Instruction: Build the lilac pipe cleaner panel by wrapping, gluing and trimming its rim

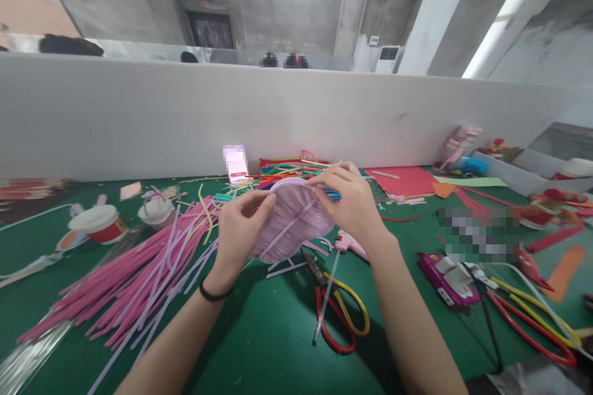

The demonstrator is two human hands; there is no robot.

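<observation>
Counter: green, running across the lower part of the frame.
Pink strips: heaped on the counter at lower left.
Lilac piece: held up mid-frame, over the counter, rounded, with a diagonal band across its face.
Right hand: thumb and fingers pinching the piece's upper right edge.
Left hand: pinching its upper left edge.
Scissors: red and yellow handles, below centre.
Glue gun: pink, just beside the scissors, partly behind the right wrist.
</observation>
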